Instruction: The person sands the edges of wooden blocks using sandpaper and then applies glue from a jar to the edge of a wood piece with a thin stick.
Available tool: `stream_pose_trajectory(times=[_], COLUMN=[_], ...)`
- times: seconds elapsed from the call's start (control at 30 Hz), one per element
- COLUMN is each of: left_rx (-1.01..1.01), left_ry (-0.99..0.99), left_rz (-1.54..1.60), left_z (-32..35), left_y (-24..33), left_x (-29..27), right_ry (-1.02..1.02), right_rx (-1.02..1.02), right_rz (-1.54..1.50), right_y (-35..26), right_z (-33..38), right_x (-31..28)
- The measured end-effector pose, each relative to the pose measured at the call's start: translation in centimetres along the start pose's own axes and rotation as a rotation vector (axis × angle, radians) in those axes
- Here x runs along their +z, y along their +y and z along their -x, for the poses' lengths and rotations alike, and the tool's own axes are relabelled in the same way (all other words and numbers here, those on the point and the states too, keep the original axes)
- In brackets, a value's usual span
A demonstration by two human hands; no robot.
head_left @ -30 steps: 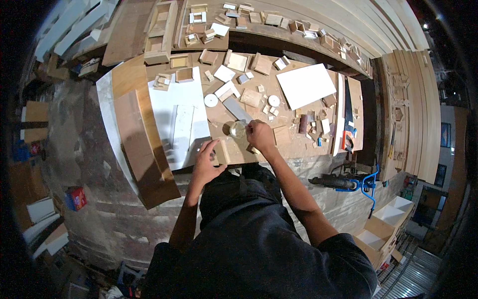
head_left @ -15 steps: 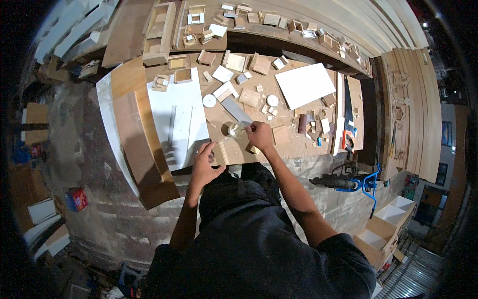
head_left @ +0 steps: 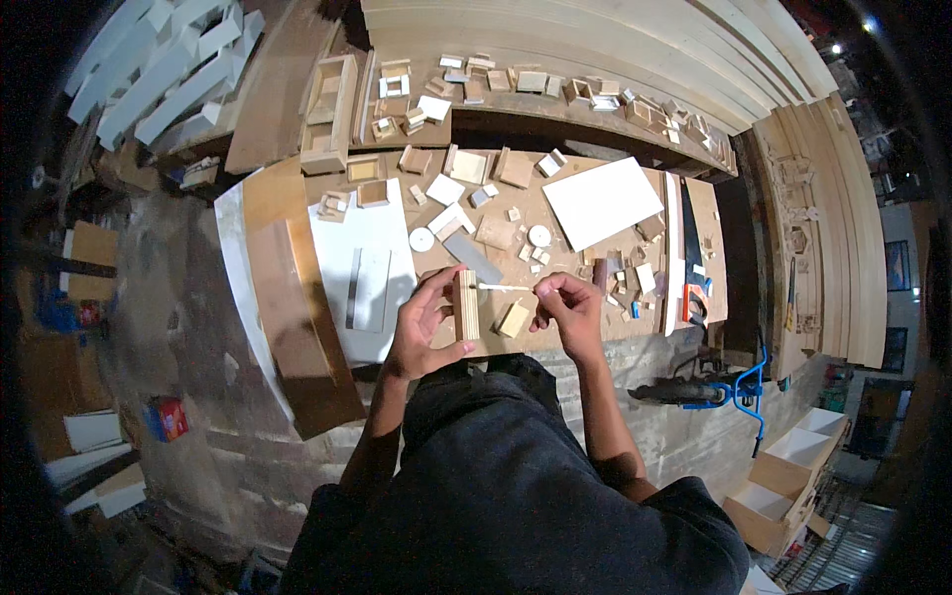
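My left hand (head_left: 415, 332) grips a small plywood piece (head_left: 467, 309) on its edge, thumb at the near end and fingers at the far end, raised off the table. In my right hand (head_left: 573, 315) a thin pale stick (head_left: 511, 289) is pinched between thumb and fingertips. It points left, and its whitish tip meets or nearly meets the plywood's upper part; actual contact is hard to make out. Below the stick lies a small wooden block (head_left: 513, 319). Just beyond my hands is a grey flat strip (head_left: 471, 258).
The wooden worktable holds a white panel (head_left: 603, 202), a white sheet (head_left: 392, 233), a round white disc (head_left: 421, 240) and several small wooden boxes. At the right edge lies a handsaw (head_left: 691, 248) with an orange handle. A blue-framed bike (head_left: 734, 389) stands right of the table.
My right hand has lifted the stick from a small clear cup and moved right. My left hand has raised the plywood piece from the table edge. The cup no longer shows.
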State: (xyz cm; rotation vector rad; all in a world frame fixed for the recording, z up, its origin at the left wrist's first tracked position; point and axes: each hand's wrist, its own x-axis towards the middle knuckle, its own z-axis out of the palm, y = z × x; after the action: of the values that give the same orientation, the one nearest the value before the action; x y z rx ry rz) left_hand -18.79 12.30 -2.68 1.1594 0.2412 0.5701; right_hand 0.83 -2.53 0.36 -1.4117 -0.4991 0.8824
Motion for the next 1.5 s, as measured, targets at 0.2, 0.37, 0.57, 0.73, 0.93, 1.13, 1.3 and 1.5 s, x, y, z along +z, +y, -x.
stream_pose_trajectory(times=[0.2,0.37,0.57,0.73,0.93,1.13,1.3,1.5], left_rx=[0.103,0.156,0.191,0.142,0.145,0.156,0.184,0.220], left_ry=[-0.099,-0.151,-0.149,-0.181,-0.168,-0.138,-0.135,-0.120], left_rz=[-0.033,-0.135,-0.263,-0.249,-0.276,-0.285,-0.216,-0.232], left_z=[-2.4,-3.3,-4.0,-4.9,-5.3,-5.1,-5.1,-5.1], left_y=[4.0,5.4,6.2,6.1,6.9,7.6,7.9,8.0], left_x=[3.2,4.3,5.2,5.5,6.5,6.8,7.1,6.6], right_ry=[-0.044,-0.023,-0.048,-0.004,0.071,0.076,0.123,0.098], right_rx=[-0.180,-0.103,-0.044,-0.157,-0.299,-0.378,-0.546,-0.573], right_rz=[-0.026,0.041,0.030,-0.020,0.078,0.192,0.434,0.337], right_y=[-4.6,-6.4,-8.2,-9.2,-9.8,-10.6,-11.8,-11.2], right_z=[0.7,1.0,2.1,2.2,1.5,2.2,2.2,2.3], right_x=[-0.4,-1.2,-2.7,-3.4,-3.2,-3.3,-3.1,-2.6])
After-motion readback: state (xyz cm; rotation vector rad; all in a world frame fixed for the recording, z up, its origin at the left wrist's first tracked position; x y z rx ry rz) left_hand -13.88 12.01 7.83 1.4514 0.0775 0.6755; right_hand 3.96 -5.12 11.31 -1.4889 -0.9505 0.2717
